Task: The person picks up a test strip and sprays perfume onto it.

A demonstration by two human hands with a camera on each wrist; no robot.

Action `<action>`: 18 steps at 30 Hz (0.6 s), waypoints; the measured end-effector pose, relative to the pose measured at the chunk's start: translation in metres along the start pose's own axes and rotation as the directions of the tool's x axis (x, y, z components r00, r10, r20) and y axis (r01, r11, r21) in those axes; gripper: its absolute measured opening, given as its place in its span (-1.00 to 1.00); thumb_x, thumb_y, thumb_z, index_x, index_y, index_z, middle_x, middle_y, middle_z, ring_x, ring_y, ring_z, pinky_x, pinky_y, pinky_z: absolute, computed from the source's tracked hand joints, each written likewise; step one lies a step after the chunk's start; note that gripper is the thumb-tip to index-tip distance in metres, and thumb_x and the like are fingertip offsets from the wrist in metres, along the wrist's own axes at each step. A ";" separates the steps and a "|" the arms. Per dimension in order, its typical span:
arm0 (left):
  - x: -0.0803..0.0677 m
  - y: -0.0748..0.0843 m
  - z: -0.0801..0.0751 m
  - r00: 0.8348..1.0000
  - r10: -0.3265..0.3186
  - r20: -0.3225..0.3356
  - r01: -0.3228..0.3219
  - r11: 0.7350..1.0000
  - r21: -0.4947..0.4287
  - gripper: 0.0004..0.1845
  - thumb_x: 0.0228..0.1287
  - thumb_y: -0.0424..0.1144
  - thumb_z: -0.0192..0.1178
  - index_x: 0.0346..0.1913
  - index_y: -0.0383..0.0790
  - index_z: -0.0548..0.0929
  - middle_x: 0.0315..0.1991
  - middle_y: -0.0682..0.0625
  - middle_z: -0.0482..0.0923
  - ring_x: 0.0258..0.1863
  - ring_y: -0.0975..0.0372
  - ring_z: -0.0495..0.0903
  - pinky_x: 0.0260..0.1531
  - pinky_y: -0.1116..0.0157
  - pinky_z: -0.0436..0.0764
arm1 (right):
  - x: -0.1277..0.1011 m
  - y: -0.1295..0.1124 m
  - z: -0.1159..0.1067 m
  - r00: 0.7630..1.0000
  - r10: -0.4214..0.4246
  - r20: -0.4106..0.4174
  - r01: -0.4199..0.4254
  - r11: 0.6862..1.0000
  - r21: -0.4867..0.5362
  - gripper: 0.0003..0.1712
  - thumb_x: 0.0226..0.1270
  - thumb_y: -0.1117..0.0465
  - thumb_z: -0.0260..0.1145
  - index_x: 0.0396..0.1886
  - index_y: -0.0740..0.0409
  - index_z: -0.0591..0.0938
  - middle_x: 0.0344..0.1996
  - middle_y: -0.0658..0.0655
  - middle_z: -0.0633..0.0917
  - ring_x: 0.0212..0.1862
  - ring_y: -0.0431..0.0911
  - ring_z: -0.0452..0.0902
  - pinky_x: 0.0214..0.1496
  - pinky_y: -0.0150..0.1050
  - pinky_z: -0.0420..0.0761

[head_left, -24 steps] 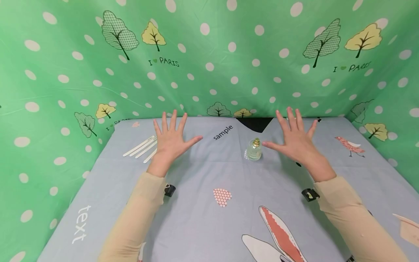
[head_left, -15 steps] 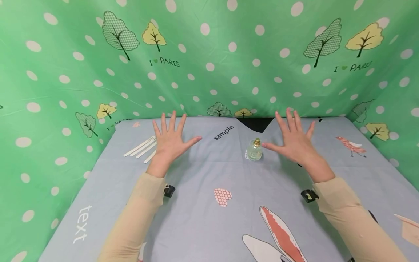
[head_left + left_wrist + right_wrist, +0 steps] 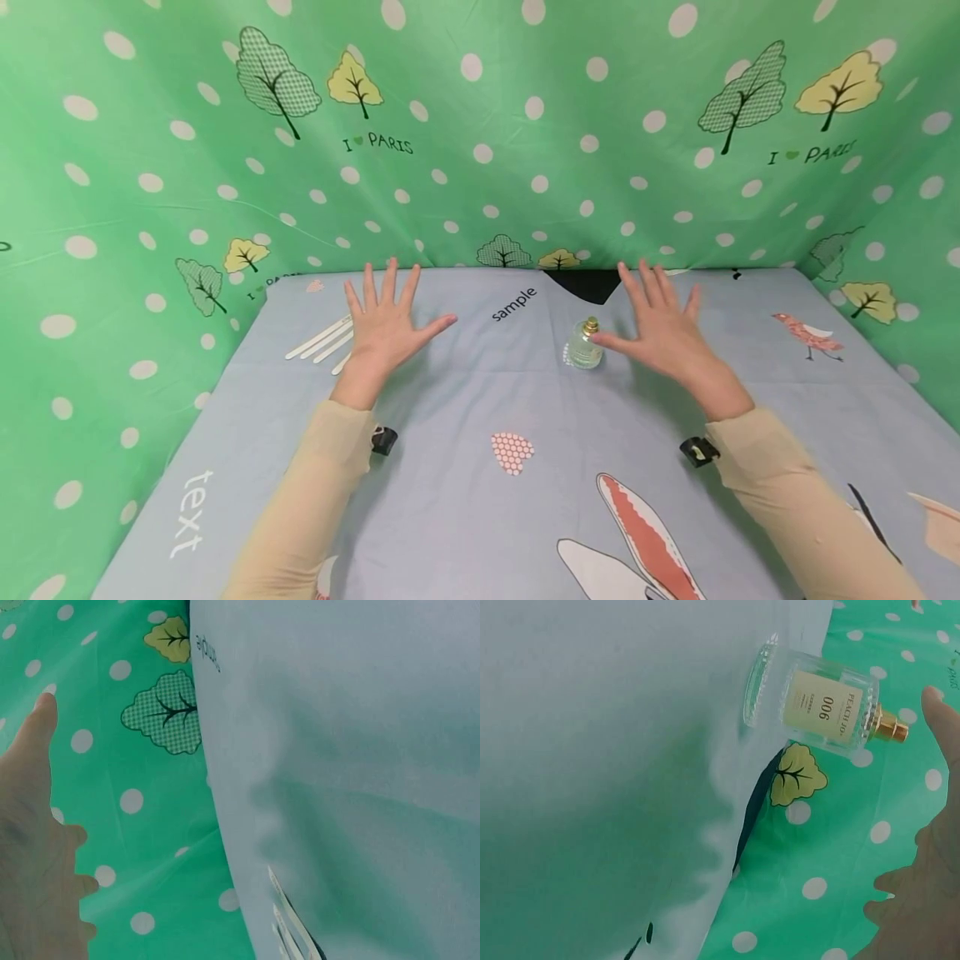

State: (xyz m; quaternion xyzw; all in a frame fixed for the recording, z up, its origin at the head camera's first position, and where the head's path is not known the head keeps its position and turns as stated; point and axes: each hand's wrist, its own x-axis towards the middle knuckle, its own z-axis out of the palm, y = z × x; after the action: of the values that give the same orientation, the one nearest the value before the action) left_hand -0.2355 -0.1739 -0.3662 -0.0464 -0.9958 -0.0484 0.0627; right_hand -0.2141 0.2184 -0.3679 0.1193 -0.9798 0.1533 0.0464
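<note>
The right hand (image 3: 663, 333), right of centre in the head view, is hovering flat with fingers spread and gripping nothing, its thumb tip just beside the gold cap of the small perfume bottle (image 3: 584, 345) standing upright at mid-frame on the tabletop (image 3: 450, 500). The left hand (image 3: 384, 325), left of centre, is likewise splaying empty, near the pale sticks (image 3: 324, 340) at the frame's left. This looks like the approach step: closing the right hand's fingers round the bottle's glass body seems to be called for next.
</note>
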 end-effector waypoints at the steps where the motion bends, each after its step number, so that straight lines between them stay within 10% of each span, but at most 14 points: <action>1: 0.000 -0.001 0.000 1.000 -0.001 -0.001 0.001 1.000 -0.003 0.14 0.12 0.66 -0.15 0.62 0.14 -0.21 0.65 -0.11 -0.36 0.58 -0.19 -0.52 0.45 -0.33 -0.48 | 0.000 -0.001 0.001 1.000 -0.004 0.003 0.004 1.000 0.007 0.34 0.13 -0.51 0.27 0.63 -0.14 -0.29 0.61 0.29 -0.17 0.61 0.30 -0.31 0.35 0.63 -0.39; 18: -0.006 -0.010 -0.002 1.000 -0.020 -0.001 0.020 1.000 -0.001 0.14 0.11 0.67 -0.16 0.62 0.16 -0.22 0.64 -0.09 -0.40 0.58 -0.18 -0.54 0.45 -0.33 -0.48 | 0.005 -0.008 0.014 0.995 -0.048 0.088 0.038 0.993 0.116 0.30 0.22 -0.40 0.29 0.63 0.08 -0.21 0.61 0.32 -0.22 0.61 0.28 -0.28 0.46 0.52 -0.19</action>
State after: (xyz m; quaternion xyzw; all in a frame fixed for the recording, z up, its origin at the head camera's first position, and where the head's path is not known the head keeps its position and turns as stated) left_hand -0.2307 -0.1842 -0.3663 -0.0363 -0.9961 -0.0494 0.0628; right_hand -0.2173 0.2060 -0.3783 0.1499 -0.9678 0.2023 -0.0017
